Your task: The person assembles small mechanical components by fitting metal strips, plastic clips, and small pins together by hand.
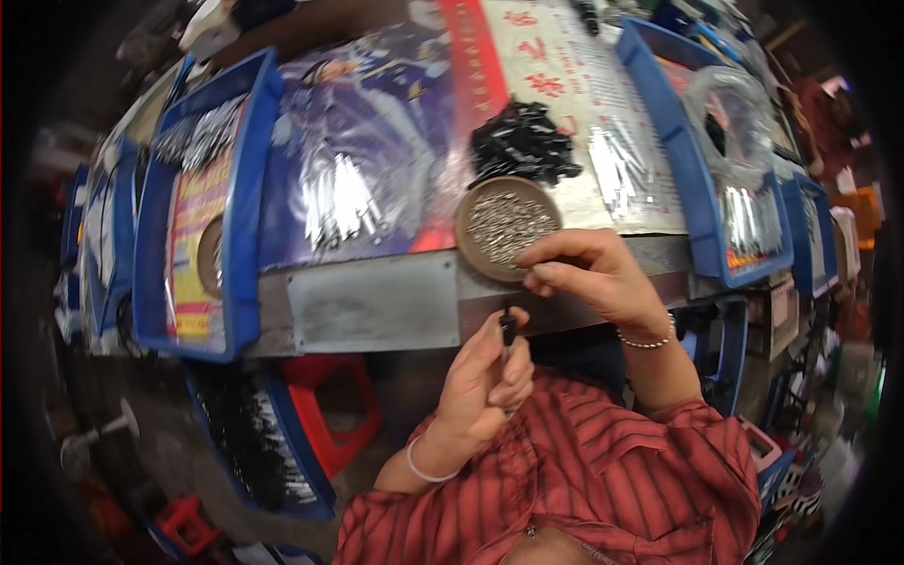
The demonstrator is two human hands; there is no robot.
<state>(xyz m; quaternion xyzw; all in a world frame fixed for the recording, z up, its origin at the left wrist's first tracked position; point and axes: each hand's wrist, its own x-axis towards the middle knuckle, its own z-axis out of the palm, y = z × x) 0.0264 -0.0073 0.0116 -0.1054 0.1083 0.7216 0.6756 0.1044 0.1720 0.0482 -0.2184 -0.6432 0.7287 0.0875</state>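
Observation:
My left hand (476, 384) is closed around a small black part (508, 326), whose end sticks up between thumb and forefinger near the table's front edge. Thumb and fingertips of my right hand (603, 275) are pinched together at the near right rim of a round brown bowl (462, 224); anything between them is too small to make out. Many tiny silvery metal pieces (508, 222) lie in the bowl. Just behind it is a heap of black parts (524, 141). Silvery rods (341, 202) lie in a loose bunch to the left, and more rods (621, 171) lie to the right.
A blue tray (243, 212) at the left holds shiny parts and a round dish. Another blue tray (680, 169) at the right has a clear plastic bag (730, 113) and rods in it. A grey metal plate (372, 306) covers the table's front edge. Below stands a red stool (331, 414).

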